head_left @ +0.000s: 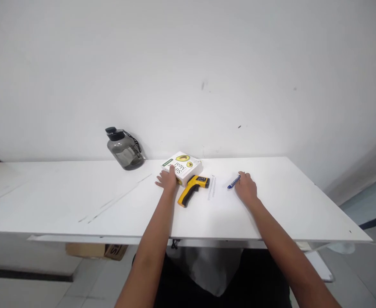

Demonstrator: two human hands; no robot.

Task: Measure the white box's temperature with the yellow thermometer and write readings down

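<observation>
My left hand [168, 179] rests on the table with its fingers spread, its thumb against the near left edge of a thick white book [188, 169] with avocados on the cover. Just in front of the book lies a yellow and black infrared thermometer gun [192, 189], its handle towards me. A sheet of printed paper [219, 192] is to the right of it, hard to tell from the white tabletop. My right hand [247, 189] has its fingers closed on a blue marker [233, 183], whose blue end points down and left over the paper.
At the back left a grey see-through water bottle [125, 152] with a black lid and strap stands by the wall. The white table [63, 192] carries dark scuff lines on its left side. A cardboard box [87, 250] is below the table.
</observation>
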